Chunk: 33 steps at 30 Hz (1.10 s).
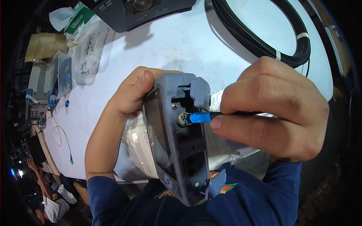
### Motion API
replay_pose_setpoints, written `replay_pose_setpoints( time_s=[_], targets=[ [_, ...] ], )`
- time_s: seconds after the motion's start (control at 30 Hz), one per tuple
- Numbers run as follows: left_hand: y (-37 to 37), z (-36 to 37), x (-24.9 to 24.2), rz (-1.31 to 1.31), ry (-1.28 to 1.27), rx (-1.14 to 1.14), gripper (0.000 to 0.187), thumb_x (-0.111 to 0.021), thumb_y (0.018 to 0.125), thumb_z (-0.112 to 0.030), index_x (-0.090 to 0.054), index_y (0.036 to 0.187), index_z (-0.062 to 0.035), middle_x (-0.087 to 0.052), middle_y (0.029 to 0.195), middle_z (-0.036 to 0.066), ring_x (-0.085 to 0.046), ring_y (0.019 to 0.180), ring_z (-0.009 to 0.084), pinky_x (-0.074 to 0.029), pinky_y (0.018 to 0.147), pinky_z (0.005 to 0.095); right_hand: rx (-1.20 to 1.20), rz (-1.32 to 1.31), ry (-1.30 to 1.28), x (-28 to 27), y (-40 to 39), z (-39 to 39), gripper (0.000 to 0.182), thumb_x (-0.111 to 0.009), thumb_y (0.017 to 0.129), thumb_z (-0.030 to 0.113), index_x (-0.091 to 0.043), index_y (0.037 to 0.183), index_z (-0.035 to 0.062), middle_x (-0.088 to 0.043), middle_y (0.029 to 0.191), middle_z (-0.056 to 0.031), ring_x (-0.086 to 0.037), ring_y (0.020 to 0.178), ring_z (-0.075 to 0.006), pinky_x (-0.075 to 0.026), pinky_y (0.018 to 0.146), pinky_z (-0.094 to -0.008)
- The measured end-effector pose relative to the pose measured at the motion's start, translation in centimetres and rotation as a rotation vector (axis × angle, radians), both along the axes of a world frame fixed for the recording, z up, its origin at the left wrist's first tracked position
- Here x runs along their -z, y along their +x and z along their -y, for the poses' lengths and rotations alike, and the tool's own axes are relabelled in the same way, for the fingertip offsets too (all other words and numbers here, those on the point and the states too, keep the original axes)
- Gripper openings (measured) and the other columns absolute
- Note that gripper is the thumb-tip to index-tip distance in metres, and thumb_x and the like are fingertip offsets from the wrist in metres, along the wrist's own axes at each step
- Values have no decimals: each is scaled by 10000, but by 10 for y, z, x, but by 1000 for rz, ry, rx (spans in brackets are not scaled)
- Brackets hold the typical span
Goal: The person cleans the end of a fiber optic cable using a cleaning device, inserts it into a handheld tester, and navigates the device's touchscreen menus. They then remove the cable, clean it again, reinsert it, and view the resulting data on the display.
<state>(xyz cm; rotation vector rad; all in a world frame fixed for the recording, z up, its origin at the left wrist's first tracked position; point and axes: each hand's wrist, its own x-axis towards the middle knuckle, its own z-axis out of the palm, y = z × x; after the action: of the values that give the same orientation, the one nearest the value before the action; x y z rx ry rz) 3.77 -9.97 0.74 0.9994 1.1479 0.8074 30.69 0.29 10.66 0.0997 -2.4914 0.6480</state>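
My left hand (130,92) grips a grey handheld fiber tester (170,132) by its upper side, thumb near the screen edge. The tester is tilted, its port side turned toward my right hand. Between the thumb and fingers of my right hand (275,109) is a blue fiber connector (201,117) on a black cable. The connector's tip is right at the round metal port (182,119). A rubber flap (200,92) hangs open above the port, and another flap (217,184) sticks out at the lower end. My left fingertips are hidden behind the tester.
A black cable coil (301,52) lies at the back right. A dark machine (151,17) stands at the back, with a clear plastic tray (88,52) and a tape roll (45,45) to its left. Plastic-wrapped material (139,145) is under the tester. Another person (56,209) is at far left.
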Motion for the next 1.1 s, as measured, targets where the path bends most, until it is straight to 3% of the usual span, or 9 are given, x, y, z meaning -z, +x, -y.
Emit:
replay_pose_setpoints(
  time_s=[0.33, 0.7, 0.97, 1.1],
  targets=[
    [-2, 0, 3, -17, 29, 8, 1008, -516, 872, -846, -694, 1251, 71, -742, 1058, 130, -670, 975, 187, -531, 878, 309, 60, -25, -50, 5, -2, 5, 313, -717, 632, 160, -742, 884, -25, -676, 871, -133, -640, 681, -225, -500, 547, -309],
    [4, -6, 3, 44, 25, 19, 776, -551, 985, -666, -702, 1243, 51, -749, 1044, 106, -687, 946, 154, -540, 862, 288, 20, -276, 24, 34, -3, -3, 243, -721, 612, 144, -737, 768, -42, -731, 808, -155, -648, 629, -218, -499, 507, -286],
    [10, -5, 3, 106, -7, -25, 719, -577, 998, -612, -690, 1265, 46, -747, 1061, 103, -687, 955, 147, -538, 877, 278, 35, -185, 55, 29, 1, -4, 255, -696, 588, 162, -735, 739, -40, -727, 786, -160, -651, 616, -220, -501, 502, -283],
    [9, -5, 0, 120, -24, -21, 716, -586, 992, -615, -697, 1253, 43, -745, 1065, 102, -686, 962, 146, -539, 882, 279, 9, -271, 60, 34, -2, -3, 254, -690, 579, 163, -733, 731, -35, -724, 777, -161, -651, 610, -218, -501, 499, -280]
  ],
)
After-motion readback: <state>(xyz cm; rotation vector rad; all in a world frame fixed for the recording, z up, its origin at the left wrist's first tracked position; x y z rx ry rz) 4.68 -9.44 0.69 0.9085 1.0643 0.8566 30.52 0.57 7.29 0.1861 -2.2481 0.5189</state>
